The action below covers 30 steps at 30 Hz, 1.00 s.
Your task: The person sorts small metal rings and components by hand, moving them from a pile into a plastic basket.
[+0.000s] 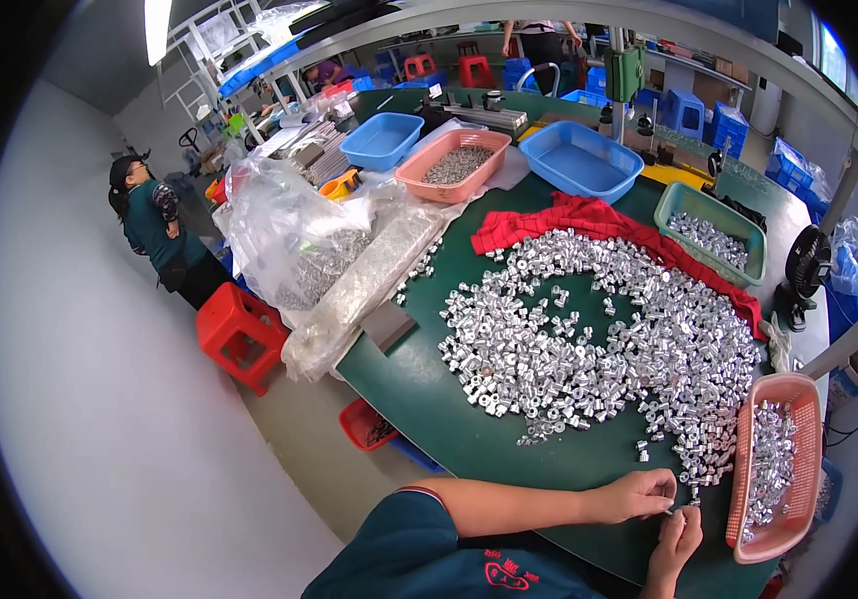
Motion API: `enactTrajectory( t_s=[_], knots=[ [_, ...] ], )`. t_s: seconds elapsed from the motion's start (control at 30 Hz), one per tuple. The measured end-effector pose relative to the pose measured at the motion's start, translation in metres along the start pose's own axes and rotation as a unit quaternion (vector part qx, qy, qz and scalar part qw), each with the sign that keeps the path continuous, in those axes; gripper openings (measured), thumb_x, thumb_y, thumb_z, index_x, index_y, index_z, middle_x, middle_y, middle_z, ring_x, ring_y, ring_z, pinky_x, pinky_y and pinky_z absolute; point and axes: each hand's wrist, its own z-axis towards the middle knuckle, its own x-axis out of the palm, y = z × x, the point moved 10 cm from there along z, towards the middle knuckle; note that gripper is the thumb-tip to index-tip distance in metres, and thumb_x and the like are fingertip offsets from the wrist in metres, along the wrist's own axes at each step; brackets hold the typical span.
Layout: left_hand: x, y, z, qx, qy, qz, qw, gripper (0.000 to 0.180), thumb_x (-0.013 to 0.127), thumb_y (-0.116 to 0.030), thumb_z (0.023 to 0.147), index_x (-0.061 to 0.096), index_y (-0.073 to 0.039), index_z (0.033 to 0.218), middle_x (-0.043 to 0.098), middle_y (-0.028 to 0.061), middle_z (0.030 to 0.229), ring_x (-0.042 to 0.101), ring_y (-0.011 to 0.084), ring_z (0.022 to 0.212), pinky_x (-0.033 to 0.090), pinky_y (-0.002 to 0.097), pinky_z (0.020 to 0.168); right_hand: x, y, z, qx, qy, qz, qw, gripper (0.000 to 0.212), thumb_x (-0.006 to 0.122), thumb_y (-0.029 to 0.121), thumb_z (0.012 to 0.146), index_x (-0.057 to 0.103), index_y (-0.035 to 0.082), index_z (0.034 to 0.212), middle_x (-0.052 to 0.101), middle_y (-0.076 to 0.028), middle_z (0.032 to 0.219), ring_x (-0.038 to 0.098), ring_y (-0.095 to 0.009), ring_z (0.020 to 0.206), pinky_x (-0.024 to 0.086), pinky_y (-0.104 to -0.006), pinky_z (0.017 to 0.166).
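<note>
Head view: two bare hands are seen close to the body, at the near edge of a green table (469,419). The left hand (638,494) is curled, and its fingertips are pinched on a tiny silver piece (670,510). The right hand (676,539) is just below it, with its fingers bent toward the same tiny piece. It cannot be told if the right hand is really gripping it, because the piece is too small. The two hands are almost touching.

Just to the right of the hands, a long pink basket (793,394) is set on the table edge. Shiny metal bits are held inside it.

A bit farther out, a big pile of small silver metal parts (598,339) is spread over the green table. Behind the pile, a red cloth (588,218) is laid along its far side. A green tray (693,200) with more silver bits is placed past the cloth, on the right.

On the left side, clear plastic bags (299,240) full of parts are heaped up. A red stool (239,334) is seen on the floor below them.

Farther back, a pink tub (454,165) is set between two blue tubs (578,160). Far off on the left, a person in a dark green shirt (154,230) is seen.
</note>
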Motion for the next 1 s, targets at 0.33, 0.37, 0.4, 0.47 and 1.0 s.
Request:
enactTrajectory(
  t_s=[0.33, 0.37, 0.4, 0.47, 1.0],
  knots=[
    [-0.025, 0.003, -0.002, -0.146, -0.051, -0.166, 0.974, 0.018, 0.051, -0.025, 0.094, 0.055, -0.007, 0.092, 0.056, 0.0031, 0.077, 0.043, 0.0052, 0.049, 0.031, 0.0227, 0.041, -0.008, 0.006, -0.001, -0.022, -0.029, -0.065, 0.997, 0.016, 0.046, 0.010, 0.092, 0.046, 0.001, 0.079, 0.036, 0.000, 0.058, 0.033, -0.007, 0.052, 0.024, -0.0258, 0.045],
    [-0.025, 0.009, 0.000, -0.146, -0.050, -0.165, 0.974, 0.018, 0.051, -0.025, 0.094, 0.055, -0.007, 0.092, 0.056, 0.0031, 0.077, 0.043, 0.0052, 0.049, 0.031, 0.0227, 0.041, -0.003, 0.014, 0.000, -0.034, -0.020, -0.086, 0.996, 0.014, 0.049, 0.009, 0.089, 0.047, 0.000, 0.078, 0.040, -0.005, 0.058, 0.037, -0.014, 0.050, 0.028, -0.0295, 0.046],
    [-0.044, -0.018, 0.006, 0.018, -0.111, 0.069, 0.991, 0.016, 0.053, -0.023, 0.093, 0.055, -0.007, 0.093, 0.057, 0.0043, 0.077, 0.046, 0.0084, 0.053, 0.035, 0.0250, 0.045, 0.001, 0.020, 0.001, -0.046, -0.010, -0.107, 0.993, 0.012, 0.051, 0.007, 0.085, 0.049, -0.001, 0.077, 0.044, -0.010, 0.059, 0.041, -0.021, 0.048, 0.031, -0.0333, 0.047],
    [-0.036, -0.065, -0.006, 0.162, -0.181, 0.406, 0.881, 0.018, 0.061, -0.019, 0.088, 0.055, -0.007, 0.099, 0.056, 0.0075, 0.077, 0.056, 0.0197, 0.067, 0.045, 0.0325, 0.056, -0.001, 0.017, 0.001, -0.033, -0.010, -0.111, 0.993, 0.012, 0.051, 0.007, 0.085, 0.049, -0.001, 0.077, 0.045, -0.011, 0.059, 0.042, -0.021, 0.048, 0.032, -0.0335, 0.047],
    [-0.023, -0.075, -0.021, 0.168, -0.221, 0.689, 0.670, 0.015, 0.062, -0.016, 0.080, 0.050, -0.008, 0.087, 0.053, 0.0059, 0.074, 0.060, 0.0218, 0.064, 0.048, 0.0329, 0.050, 0.003, 0.025, 0.004, -0.046, -0.006, -0.125, 0.991, 0.013, 0.053, 0.008, 0.085, 0.049, -0.001, 0.075, 0.044, -0.011, 0.057, 0.040, -0.022, 0.047, 0.030, -0.0348, 0.046]
  ],
)
